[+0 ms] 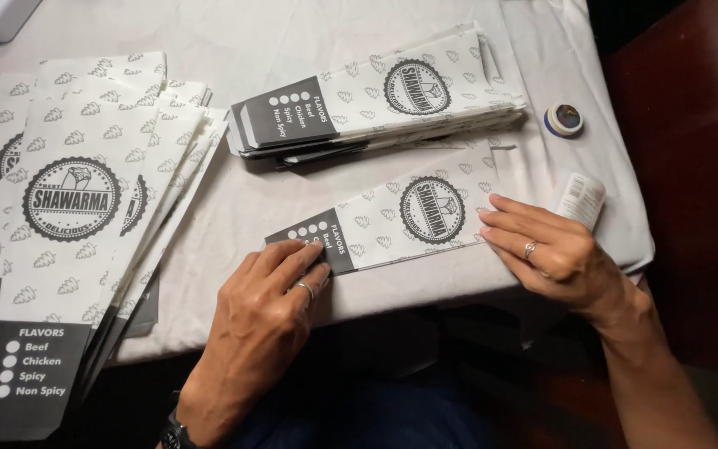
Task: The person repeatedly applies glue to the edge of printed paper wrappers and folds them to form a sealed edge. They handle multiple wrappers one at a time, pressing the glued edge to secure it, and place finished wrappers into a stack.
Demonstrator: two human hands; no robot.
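Paper sleeve [413, 220] at frame centre lies pressed flat under left hand [272, 303] and right hand [546, 249], fingers together; creasing seems underway, then stacking.

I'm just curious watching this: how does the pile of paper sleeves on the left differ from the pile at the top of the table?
The left pile is fanned out loosely, its dark ends toward the person; the top pile is stacked fairly squarely and lies crosswise, dark end to the left. The left pile overhangs the table edge; the top pile lies fully on it. Both share a white leaf-patterned print, round emblem and dark end panel.
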